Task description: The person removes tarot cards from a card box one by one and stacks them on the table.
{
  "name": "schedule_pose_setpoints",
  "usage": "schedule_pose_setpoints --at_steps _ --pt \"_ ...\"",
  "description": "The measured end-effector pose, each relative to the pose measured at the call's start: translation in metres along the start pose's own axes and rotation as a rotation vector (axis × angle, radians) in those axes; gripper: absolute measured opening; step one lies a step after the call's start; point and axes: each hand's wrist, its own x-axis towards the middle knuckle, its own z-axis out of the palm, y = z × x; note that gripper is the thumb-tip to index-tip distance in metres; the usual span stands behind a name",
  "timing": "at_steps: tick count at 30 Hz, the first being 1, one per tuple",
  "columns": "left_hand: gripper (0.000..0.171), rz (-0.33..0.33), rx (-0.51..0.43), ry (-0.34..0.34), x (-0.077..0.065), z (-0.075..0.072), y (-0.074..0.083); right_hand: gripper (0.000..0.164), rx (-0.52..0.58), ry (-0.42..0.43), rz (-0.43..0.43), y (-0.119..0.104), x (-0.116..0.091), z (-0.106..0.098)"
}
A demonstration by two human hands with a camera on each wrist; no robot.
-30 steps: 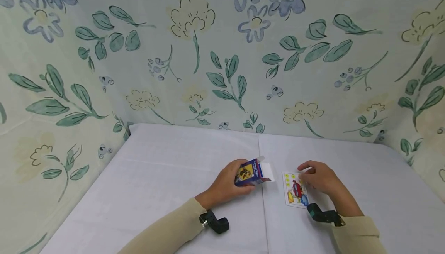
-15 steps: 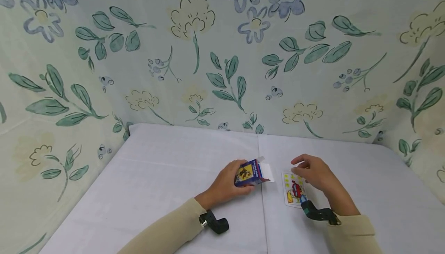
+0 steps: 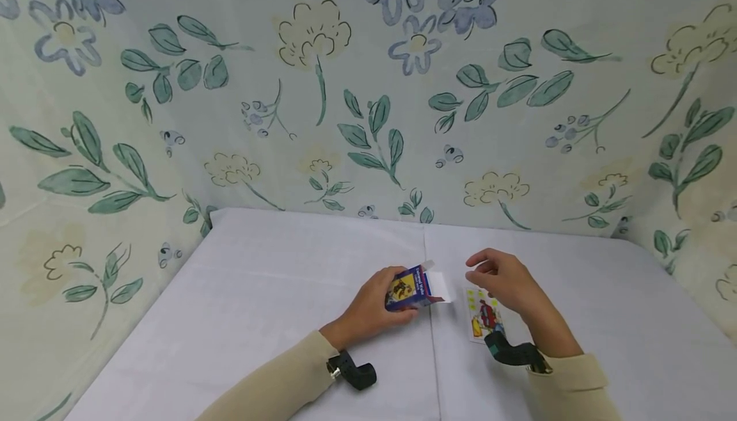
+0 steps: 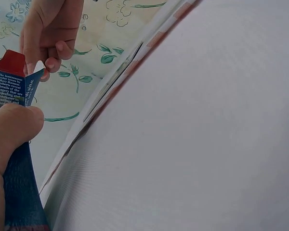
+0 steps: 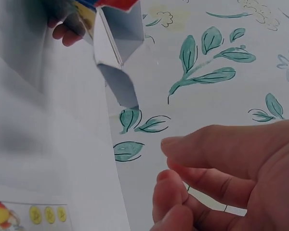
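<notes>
My left hand (image 3: 368, 302) grips a small blue card box (image 3: 405, 289) with a yellow picture on its front. Its end flap (image 5: 118, 84) stands open, facing right. In the left wrist view the thumb (image 4: 17, 125) presses along the printed side of the box. Flat on the cloth to the right lies a picture card (image 3: 482, 320) with yellow discs and a red-clad figure. Over the card's top edge hovers my right hand (image 3: 505, 280), fingers loosely bent, nothing between thumb and fingertips. Part of the card is hidden by the right wrist's camera.
A white cloth (image 3: 276, 267) with a crease down its middle covers the table. Floral fabric (image 3: 322, 120) hangs behind and along both sides. Black wrist cameras (image 3: 354, 371) are strapped over the beige sleeves.
My right hand has drifted left and slightly up, from the card's right edge to above its top, toward the box. The left hand holds the box in nearly the same place.
</notes>
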Motion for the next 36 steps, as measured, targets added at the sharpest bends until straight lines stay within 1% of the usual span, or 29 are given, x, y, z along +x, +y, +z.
schedule_pose_setpoints --at_steps 3,7,11,16,20,32,36 --pt "0.073 -0.001 0.002 -0.001 -0.001 0.000 0.000 0.030 0.014 -0.002 -0.004 -0.020 -0.009 -0.002" --pt "0.073 0.004 -0.006 -0.002 0.000 -0.001 0.000 0.029 0.018 -0.012 -0.001 -0.034 -0.012 -0.002" --pt "0.072 0.003 -0.010 -0.002 0.001 -0.002 0.001 0.027 0.024 -0.014 -0.008 -0.041 -0.013 0.000" --pt "0.074 -0.021 -0.011 -0.012 0.001 -0.002 0.003 0.025 0.045 -0.018 -0.003 -0.047 -0.014 0.005" --pt "0.074 -0.034 -0.015 -0.014 0.000 -0.001 0.002 0.023 0.059 -0.007 -0.017 -0.049 -0.016 0.008" --pt "0.072 -0.040 -0.013 -0.009 0.000 -0.001 0.003 0.018 0.081 -0.007 -0.063 -0.056 -0.019 0.019" --pt "0.072 -0.038 -0.013 -0.009 0.000 -0.001 0.003 0.017 0.073 -0.014 -0.061 -0.056 -0.019 0.023"
